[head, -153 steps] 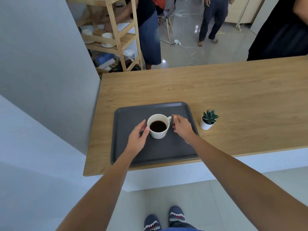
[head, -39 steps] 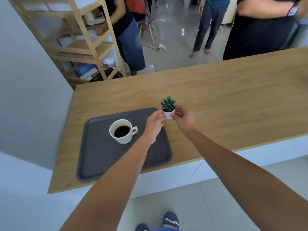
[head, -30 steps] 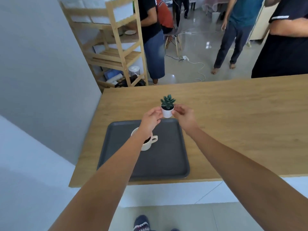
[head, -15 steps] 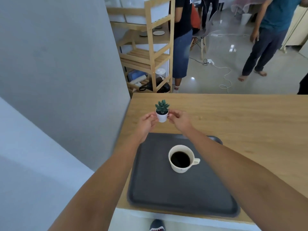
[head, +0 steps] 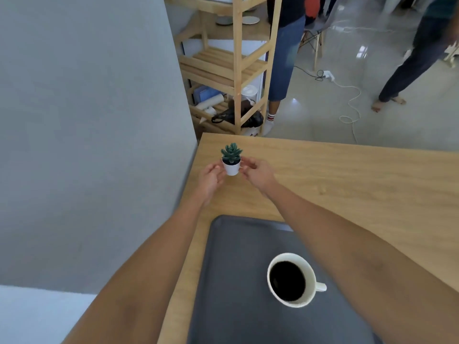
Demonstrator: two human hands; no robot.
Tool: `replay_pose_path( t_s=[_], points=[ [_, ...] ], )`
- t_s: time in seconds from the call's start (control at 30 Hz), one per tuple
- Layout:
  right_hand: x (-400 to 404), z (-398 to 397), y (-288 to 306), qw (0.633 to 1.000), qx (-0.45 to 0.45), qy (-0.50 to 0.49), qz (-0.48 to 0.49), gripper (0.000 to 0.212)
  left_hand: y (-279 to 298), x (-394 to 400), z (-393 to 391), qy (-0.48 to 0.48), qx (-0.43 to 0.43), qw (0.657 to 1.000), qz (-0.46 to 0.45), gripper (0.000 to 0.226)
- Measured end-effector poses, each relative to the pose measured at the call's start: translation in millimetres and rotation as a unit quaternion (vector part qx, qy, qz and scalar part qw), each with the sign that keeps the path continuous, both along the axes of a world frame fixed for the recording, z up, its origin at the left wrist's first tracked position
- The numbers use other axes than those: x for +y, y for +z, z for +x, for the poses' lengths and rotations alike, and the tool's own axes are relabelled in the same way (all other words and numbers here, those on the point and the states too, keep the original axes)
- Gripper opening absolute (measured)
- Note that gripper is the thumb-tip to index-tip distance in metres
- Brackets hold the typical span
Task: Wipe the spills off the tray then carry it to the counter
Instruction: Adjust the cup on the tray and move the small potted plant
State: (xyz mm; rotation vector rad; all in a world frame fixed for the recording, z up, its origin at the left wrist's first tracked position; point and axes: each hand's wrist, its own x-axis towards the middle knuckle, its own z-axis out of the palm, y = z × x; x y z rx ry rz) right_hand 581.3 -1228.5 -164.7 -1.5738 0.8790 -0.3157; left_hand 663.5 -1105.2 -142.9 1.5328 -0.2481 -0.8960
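A dark grey tray [head: 236,289] lies on the wooden counter [head: 360,184] close to me. On it stands a white cup [head: 290,280] full of black coffee, handle to the right. Beyond the tray, near the counter's far left corner, a small green plant in a white pot [head: 231,160] is pinched between my left hand [head: 211,178] and my right hand [head: 257,173]. Whether the pot rests on the counter or hangs just above it, I cannot tell. No spill or cloth shows on the tray.
A grey wall [head: 87,132] runs along the counter's left edge. Behind the counter stands a wooden shelf unit [head: 236,63] with plates and bags. Two people [head: 283,53] stand on the glossy floor, where a white cable [head: 352,95] trails.
Both hands left the cup, picked up the small plant from right of the tray and carried it leftward to the counter's far left corner. The view has moved closer over the tray.
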Motion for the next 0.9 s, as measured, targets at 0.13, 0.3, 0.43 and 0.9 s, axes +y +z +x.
replay_pose_path(
  t_s=[0.13,0.3,0.43,0.9],
  points=[
    [-17,22,-10,1.000,0.009,0.018,-0.004,0.039,-17,-15,24,-0.001,-0.008,1.000,0.008,0.037],
    [-32,45,-21,0.999,-0.001,0.035,0.019,0.041,-35,-28,51,-0.004,-0.022,1.000,0.016,0.034],
    [-40,58,-25,0.998,-0.019,0.039,0.034,0.042,-38,-31,63,-0.013,-0.045,0.999,0.016,0.034],
    [-51,89,-29,0.997,-0.025,0.048,0.053,0.046,-33,-43,88,0.001,-0.034,0.999,0.019,0.047]
  ],
)
